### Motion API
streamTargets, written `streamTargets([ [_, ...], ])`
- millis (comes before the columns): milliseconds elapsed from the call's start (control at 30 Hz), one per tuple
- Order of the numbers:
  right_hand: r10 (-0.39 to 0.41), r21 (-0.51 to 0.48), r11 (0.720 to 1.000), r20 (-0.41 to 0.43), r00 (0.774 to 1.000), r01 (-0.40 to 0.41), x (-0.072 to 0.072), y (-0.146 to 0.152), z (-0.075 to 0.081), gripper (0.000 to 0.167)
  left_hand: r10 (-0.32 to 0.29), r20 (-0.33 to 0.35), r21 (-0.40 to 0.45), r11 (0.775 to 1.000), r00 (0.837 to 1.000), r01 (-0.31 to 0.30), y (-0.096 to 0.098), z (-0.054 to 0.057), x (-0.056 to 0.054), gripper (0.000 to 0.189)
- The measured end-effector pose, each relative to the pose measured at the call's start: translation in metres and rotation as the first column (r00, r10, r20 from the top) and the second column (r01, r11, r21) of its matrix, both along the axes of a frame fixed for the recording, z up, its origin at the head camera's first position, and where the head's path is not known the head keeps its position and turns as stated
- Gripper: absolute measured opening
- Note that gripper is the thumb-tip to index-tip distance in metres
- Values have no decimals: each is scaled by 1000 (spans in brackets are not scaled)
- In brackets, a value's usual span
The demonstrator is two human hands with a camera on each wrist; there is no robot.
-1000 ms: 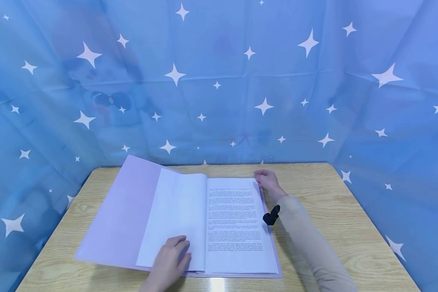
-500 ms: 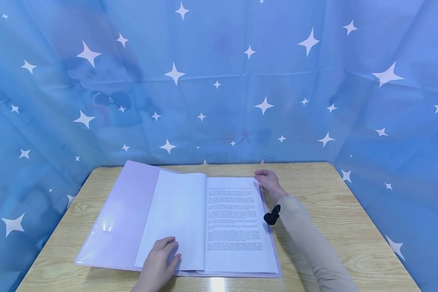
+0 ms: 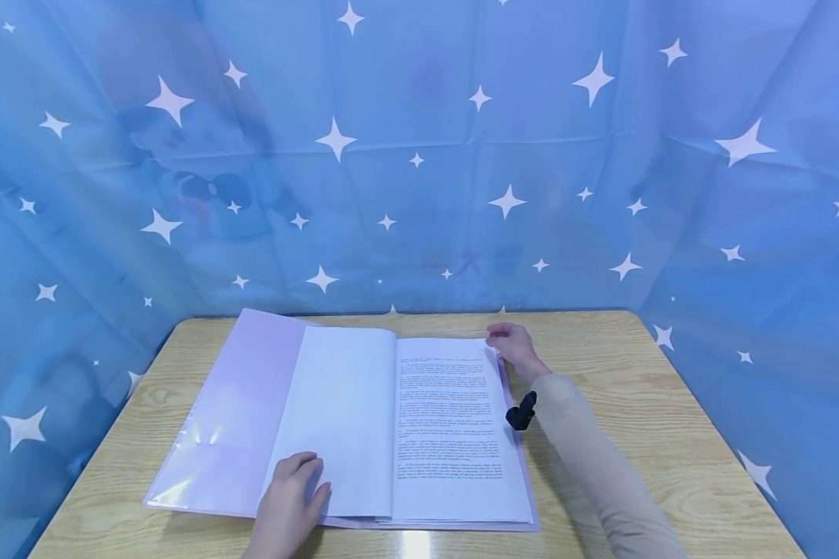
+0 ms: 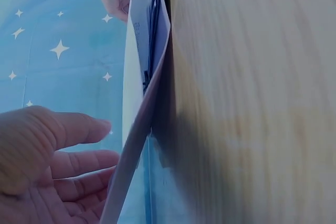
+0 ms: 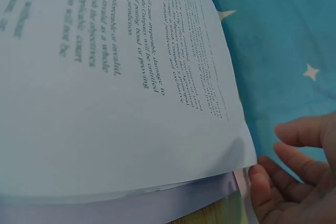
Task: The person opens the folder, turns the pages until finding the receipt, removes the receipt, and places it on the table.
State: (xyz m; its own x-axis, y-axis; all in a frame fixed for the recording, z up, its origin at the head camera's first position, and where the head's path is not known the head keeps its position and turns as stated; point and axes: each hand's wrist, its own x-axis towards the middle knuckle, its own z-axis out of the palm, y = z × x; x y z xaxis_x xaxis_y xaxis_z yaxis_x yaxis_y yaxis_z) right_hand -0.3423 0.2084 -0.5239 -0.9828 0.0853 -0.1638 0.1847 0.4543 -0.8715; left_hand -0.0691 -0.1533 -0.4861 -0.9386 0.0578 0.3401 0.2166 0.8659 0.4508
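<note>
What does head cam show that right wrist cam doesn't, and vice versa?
Only head: the left hand, the beige sleeve and a black object by the right wrist.

Only right wrist: print big enough to read on the printed page, such as "irreparable damage" and "applicable court"; in head the lines are too small to make out.

Both: that page, the right hand at its upper right corner, the lilac folder, the wooden table and the star-patterned curtain.
</note>
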Motion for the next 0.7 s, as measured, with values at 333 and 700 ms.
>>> streamTargets([
  [333, 62, 12, 998, -61, 996, -62, 29, -14, 42, 39, -12, 6, 35, 999, 1000, 12, -6, -5, -1, 29],
  [700, 144, 119, 983, -9, 990, -142, 28, -15, 41, 50, -29, 113, 41, 999, 993, 24, -10, -5, -1, 33],
])
